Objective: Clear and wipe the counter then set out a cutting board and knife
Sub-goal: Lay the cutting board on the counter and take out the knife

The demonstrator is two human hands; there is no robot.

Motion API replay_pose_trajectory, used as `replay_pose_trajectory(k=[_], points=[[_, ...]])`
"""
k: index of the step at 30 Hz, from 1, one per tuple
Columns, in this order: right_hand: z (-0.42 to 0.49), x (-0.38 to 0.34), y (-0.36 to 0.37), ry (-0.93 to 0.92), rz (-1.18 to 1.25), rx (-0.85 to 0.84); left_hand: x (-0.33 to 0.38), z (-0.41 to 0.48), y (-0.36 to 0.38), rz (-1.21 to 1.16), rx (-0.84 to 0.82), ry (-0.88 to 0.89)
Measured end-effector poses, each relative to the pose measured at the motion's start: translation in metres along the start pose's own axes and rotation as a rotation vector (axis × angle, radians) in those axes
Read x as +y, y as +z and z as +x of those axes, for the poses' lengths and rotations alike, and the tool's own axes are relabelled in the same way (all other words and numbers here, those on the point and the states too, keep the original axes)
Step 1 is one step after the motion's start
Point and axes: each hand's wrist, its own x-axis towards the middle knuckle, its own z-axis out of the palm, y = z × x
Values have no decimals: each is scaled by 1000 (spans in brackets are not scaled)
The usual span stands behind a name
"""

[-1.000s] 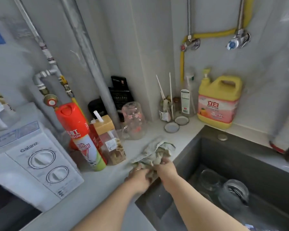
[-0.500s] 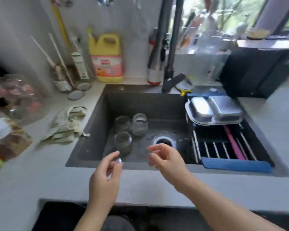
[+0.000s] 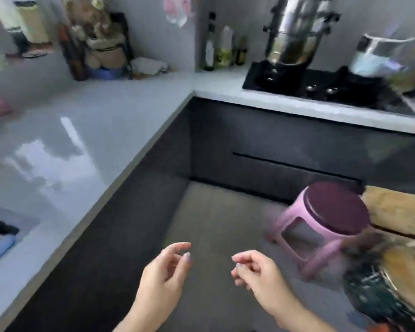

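Where the grey counter [image 3: 86, 121] runs along the left and turns a corner toward the black hob [image 3: 321, 88], its glossy top is seen bare and streaked with reflections, well apart from both hands. The pink stool [image 3: 326, 224] is set on the floor right of them. The left hand [image 3: 164, 271] and right hand [image 3: 254, 271] are held empty over the floor, fingers loosely curled and parted. No writing can be read through the blur.

Ahead of my empty hands the grey tiled floor [image 3: 216, 212] lies open, glossy grey counter [image 3: 82, 130] bare leftward, a pink plastic stool [image 3: 321, 224] blocking right.
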Motion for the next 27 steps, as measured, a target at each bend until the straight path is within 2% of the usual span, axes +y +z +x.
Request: replay_pose_trajectory(k=[4,8,13,22,27], points=[[-11,93,-150,245,123,397,61,56,134,152,-319,74],[-32,137,-251,384,170,594,106,81,246,187,-547,125],[-30,150,-354,384,247,823,156,108,373,234,-808,173],[5,154,-458,465,431,1184,217,207,526,169,-987,237],[9,145,-515,564,309,1358,268,249,605,182,-1088,363]])
